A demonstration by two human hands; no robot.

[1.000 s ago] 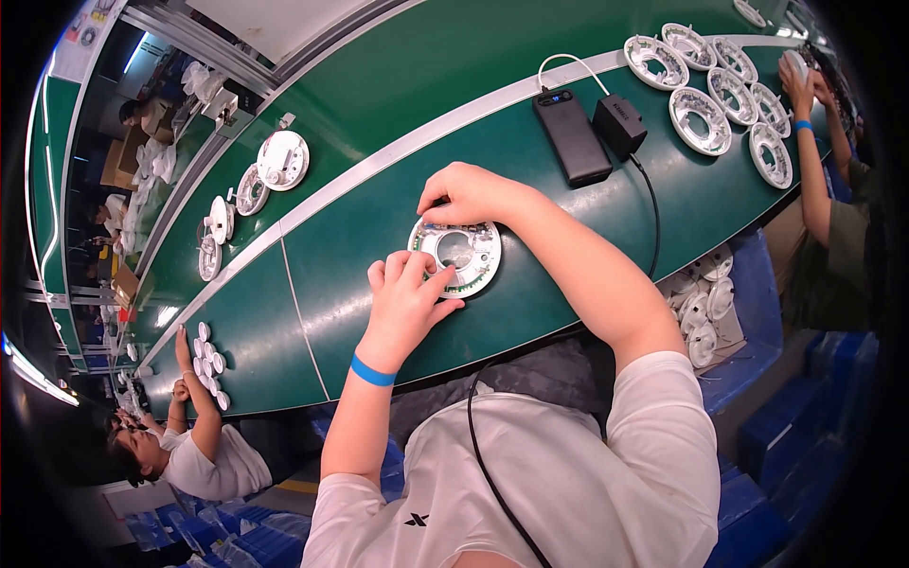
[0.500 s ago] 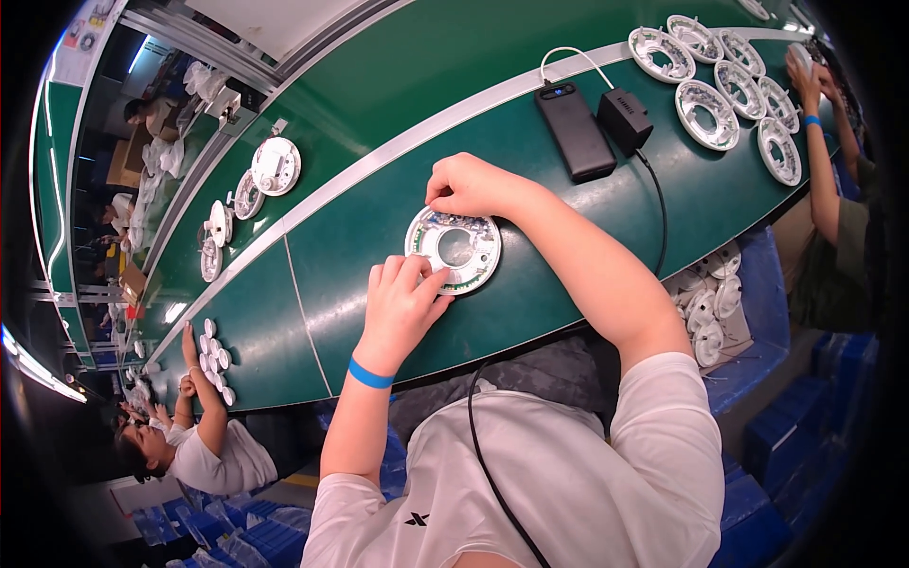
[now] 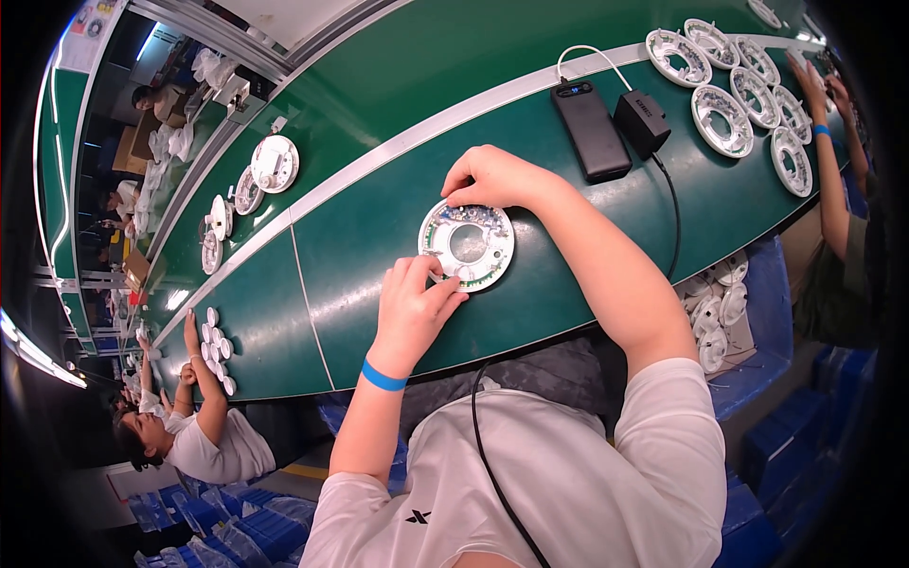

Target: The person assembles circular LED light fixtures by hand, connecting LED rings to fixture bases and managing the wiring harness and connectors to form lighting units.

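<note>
A round white plastic housing (image 3: 491,236) with a large centre hole lies on the green workbench in front of me. Blue and green circuit parts sit inside its ring. At the lower left of the ring, my left hand (image 3: 414,308) is closed, thumb and fingers pressed on the rim. From the far side my right hand (image 3: 490,178) bends over the upper rim, its fingers closed on the edge. Its fingertips partly cover the rim and the circuit parts there.
A black power bank (image 3: 591,131) and a black adapter (image 3: 642,123) with cables lie beyond my right forearm. Several similar white housings (image 3: 721,121) spread at the far right, near a co-worker's hands. A blue-lined box (image 3: 765,312) of white parts stands below the bench edge.
The view has shifted slightly, so the bench and its things appear a little to the right. Both my hands stay on the housing, with the left fingers slightly rearranged at the rim.
</note>
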